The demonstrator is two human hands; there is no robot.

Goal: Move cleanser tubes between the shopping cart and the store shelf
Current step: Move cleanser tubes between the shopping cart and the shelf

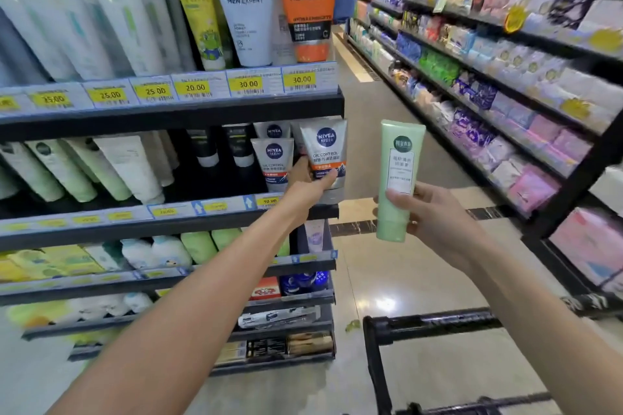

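**Two tubes in hand, one at the shelf and one in the air**

The left hand grips a grey Nivea tube at the right end of the shelf, at about 10 o'clock from the green tube. Thumb and fingers are curled round its lower part, near the cap. The right hand holds a green tube upright over the aisle floor, cap down, with fingers wrapped round its lower half.

I judge both tubes as light and soft-walled. The plastic looks smooth, so it can slip if the grip is loose, but a hard squeeze may dent the body. The best place to hold is the lower part near the cap, where the tube is thicker and stiffer; the flat crimped top is thin and bends easily. They do not look fragile.

Only the black frame of the cart shows, at 6 o'clock from the green tube, and the basket inside is cut off. The picture is blurred at the edges, so many labels cannot be read. Whether the Nivea tube stands on the shelf or is lifted, I cannot tell.
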